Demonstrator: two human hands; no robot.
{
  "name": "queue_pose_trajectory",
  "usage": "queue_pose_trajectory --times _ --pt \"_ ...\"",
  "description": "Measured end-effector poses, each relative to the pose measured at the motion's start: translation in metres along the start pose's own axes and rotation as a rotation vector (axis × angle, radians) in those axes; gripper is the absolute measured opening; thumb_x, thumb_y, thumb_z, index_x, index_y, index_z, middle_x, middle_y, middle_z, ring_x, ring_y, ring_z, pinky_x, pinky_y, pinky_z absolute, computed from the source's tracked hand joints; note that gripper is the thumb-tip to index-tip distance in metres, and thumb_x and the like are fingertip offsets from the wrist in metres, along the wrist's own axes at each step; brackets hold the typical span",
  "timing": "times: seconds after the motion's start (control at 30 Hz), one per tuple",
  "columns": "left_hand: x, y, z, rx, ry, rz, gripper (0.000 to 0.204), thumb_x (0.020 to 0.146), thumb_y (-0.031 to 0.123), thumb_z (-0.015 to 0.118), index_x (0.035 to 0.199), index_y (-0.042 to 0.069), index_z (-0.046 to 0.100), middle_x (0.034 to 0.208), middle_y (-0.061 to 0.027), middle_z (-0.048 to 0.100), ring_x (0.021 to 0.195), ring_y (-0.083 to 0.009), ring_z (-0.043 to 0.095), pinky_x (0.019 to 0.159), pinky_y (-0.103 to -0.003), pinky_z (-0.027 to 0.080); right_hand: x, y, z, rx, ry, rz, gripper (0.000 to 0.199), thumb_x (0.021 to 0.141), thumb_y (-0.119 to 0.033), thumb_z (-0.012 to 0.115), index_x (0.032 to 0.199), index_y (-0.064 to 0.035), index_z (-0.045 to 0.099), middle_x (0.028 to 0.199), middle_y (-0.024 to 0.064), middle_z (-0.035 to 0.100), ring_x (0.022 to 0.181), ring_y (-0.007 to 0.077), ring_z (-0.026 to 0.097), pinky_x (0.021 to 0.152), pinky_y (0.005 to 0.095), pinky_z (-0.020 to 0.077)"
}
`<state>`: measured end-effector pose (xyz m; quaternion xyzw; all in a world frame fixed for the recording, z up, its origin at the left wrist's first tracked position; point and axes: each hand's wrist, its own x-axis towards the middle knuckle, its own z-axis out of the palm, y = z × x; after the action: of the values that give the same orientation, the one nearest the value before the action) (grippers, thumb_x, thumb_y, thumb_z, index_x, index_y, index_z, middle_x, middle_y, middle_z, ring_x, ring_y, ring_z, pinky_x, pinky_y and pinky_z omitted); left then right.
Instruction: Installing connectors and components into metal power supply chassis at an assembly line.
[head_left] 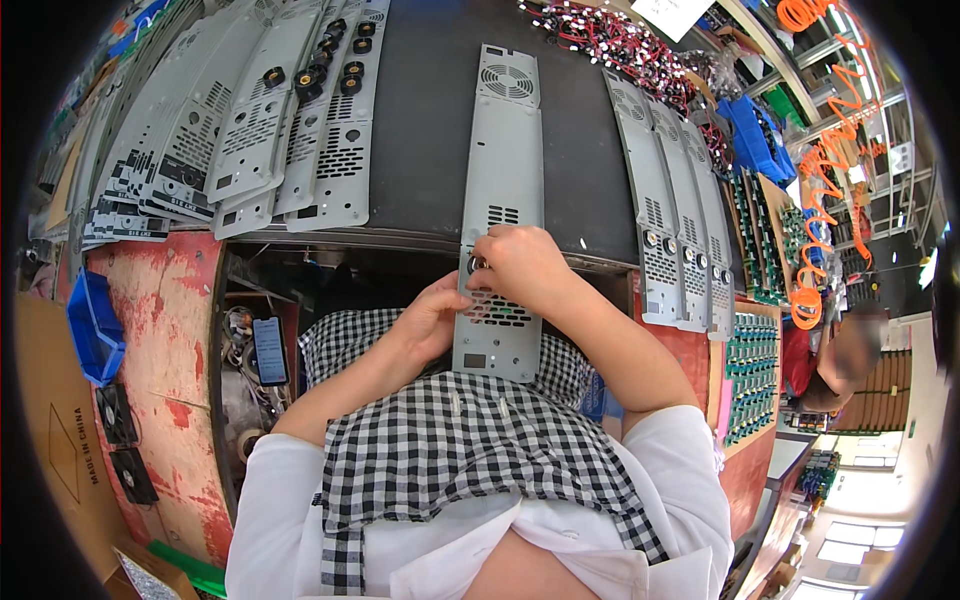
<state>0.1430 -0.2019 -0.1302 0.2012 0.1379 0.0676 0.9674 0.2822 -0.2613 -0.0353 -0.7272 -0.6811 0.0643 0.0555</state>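
Panel [502, 190] work is midway, I judge: my right hand [520, 265] pinches a small round fitting [479, 264] into it, my left hand [432, 322] grips its edge, finished panels [680, 240] stacked right, others [300, 130] waiting left.

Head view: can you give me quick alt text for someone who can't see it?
Both hands work on a long grey metal panel lying across a black bench edge: the right hand presses a small round fitting, the left hand steadies its side. Similar panels lie either side.

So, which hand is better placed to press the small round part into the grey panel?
Probably the right hand: its fingers lie on top of the grey panel at the round part. The left hand only grips the panel's edge.
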Motion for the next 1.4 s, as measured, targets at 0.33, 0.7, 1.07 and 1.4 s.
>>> queue_pose_trajectory --times 0.33,0.7,1.07,1.4 --pt "-0.003 0.000 -0.002 -0.017 -0.025 0.020 0.051 0.070 0.000 0.048 0.120 0.003 0.044 0.104 -0.0063 0.055 0.099 -0.0174 0.054 0.090 -0.035 0.045 -0.014 0.006 0.027 0.184 0.412 -0.136 0.026 0.061 -0.011 0.072 0.086 -0.0065 0.067 0.074 0.0050 0.056 0.069 0.0217 0.056 0.060 0.0331 0.0485" --pt "-0.010 0.004 0.006 -0.037 0.006 0.008 0.042 0.073 -0.003 0.046 0.115 0.002 0.048 0.103 -0.0073 0.057 0.094 -0.0157 0.056 0.086 -0.032 0.046 0.000 0.012 0.015 0.159 0.179 -0.165 0.027 0.059 -0.023 0.075 0.072 -0.0063 0.058 0.070 0.0061 0.055 0.061 0.0250 0.056 0.053 0.0356 0.0451" --pt "-0.011 0.006 0.003 -0.019 0.011 0.001 0.042 0.070 -0.004 0.046 0.112 0.003 0.049 0.105 -0.0077 0.056 0.100 -0.0172 0.054 0.093 -0.035 0.043 -0.006 -0.003 0.009 -0.015 0.202 -0.241 0.024 0.063 -0.018 0.072 0.077 -0.0075 0.056 0.071 0.0048 0.054 0.069 0.0242 0.055 0.059 0.0344 0.0451" --pt "-0.013 0.006 0.002 -0.023 0.023 -0.012 0.044 0.074 -0.003 0.046 0.117 0.002 0.048 0.101 -0.0047 0.056 0.089 -0.0118 0.054 0.082 -0.029 0.045 -0.004 0.004 0.008 0.228 0.130 -0.266 0.021 0.064 -0.009 0.069 0.082 -0.0078 0.059 0.081 0.0057 0.053 0.079 0.0252 0.055 0.068 0.0357 0.0474"
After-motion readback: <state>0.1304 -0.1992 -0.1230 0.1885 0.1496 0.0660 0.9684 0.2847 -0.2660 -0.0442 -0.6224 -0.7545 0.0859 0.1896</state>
